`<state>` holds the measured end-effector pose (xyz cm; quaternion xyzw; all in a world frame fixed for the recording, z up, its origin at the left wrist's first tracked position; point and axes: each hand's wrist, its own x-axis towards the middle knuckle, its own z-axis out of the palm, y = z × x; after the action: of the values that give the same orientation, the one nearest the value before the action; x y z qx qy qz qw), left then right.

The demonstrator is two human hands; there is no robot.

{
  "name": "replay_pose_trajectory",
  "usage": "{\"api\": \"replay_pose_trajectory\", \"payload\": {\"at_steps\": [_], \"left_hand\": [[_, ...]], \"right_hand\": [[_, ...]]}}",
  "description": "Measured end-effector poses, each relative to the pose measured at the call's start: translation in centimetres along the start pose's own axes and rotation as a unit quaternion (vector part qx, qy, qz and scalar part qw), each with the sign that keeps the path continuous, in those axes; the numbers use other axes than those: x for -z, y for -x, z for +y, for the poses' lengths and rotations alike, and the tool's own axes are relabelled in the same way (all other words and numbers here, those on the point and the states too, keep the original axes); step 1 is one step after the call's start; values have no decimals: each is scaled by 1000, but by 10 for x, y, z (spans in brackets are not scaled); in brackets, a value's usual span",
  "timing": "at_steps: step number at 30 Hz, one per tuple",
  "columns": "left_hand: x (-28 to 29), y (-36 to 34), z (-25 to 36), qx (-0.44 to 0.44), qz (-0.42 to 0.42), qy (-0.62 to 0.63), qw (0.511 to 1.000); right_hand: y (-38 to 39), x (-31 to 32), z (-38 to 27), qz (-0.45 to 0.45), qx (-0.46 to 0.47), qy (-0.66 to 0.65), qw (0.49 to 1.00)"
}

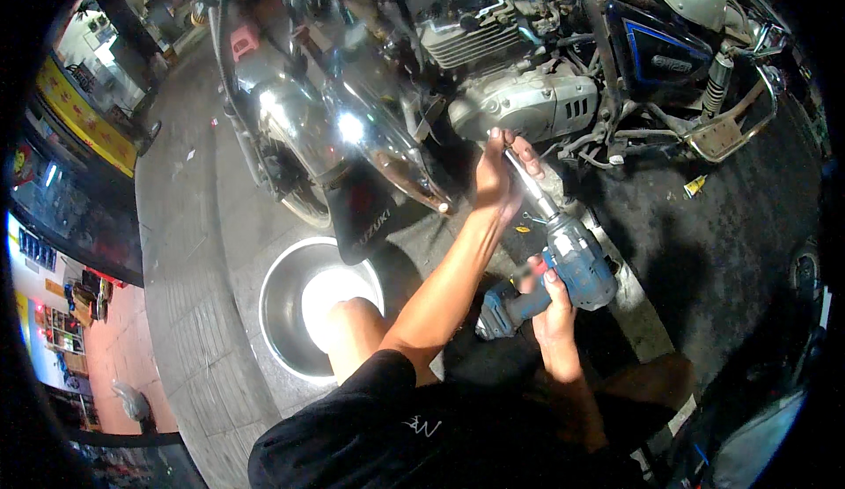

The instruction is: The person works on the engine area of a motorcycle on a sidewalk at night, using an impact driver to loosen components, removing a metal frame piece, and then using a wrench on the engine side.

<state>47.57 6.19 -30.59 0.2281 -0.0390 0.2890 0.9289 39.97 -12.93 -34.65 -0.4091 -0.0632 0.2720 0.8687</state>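
Observation:
My left hand (pixel 493 172) grips the far end of a long silver socket extension (pixel 539 188) just below the motorcycle's engine side cover (pixel 541 102); whether the tip touches the cover I cannot tell. The bar is fitted to a blue-grey cordless impact wrench (pixel 576 269), whose handle my right hand (pixel 554 317) holds, with the thumb along it. The wrench points up and slightly left toward the engine, above the pavement.
A steel basin (pixel 275 269) sits on the pavement left of my arms, beside a chrome fender (pixel 273 119) and black mudflap. A pink stool (pixel 244 43) stands behind. A yellow package (pixel 694 186) lies on dark ground at right. Lit shopfronts line the far left.

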Motion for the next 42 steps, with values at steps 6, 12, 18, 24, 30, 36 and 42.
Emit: {"api": "replay_pose_trajectory", "payload": {"at_steps": [6,12,18,24,30,36,42], "left_hand": [[8,5,7,-2,55,-123,991],[44,-4,17,13,153,-382,911],[40,0,21,-17,212,-459,862],[43,5,18,-42,184,-602,776],[48,20,36,-22,260,-529,808],[-25,90,20,-85,55,-715,692],[2,157,143,21,49,-670,741]], "right_hand": [[-36,-16,10,-12,88,119,989],[-116,-29,47,-5,269,402,875],[-148,-25,76,8,315,453,834],[-157,-12,137,-37,241,182,953],[-119,-45,90,-51,174,48,982],[-132,-30,88,-28,261,317,911],[-127,-52,131,1,291,91,952]]}}
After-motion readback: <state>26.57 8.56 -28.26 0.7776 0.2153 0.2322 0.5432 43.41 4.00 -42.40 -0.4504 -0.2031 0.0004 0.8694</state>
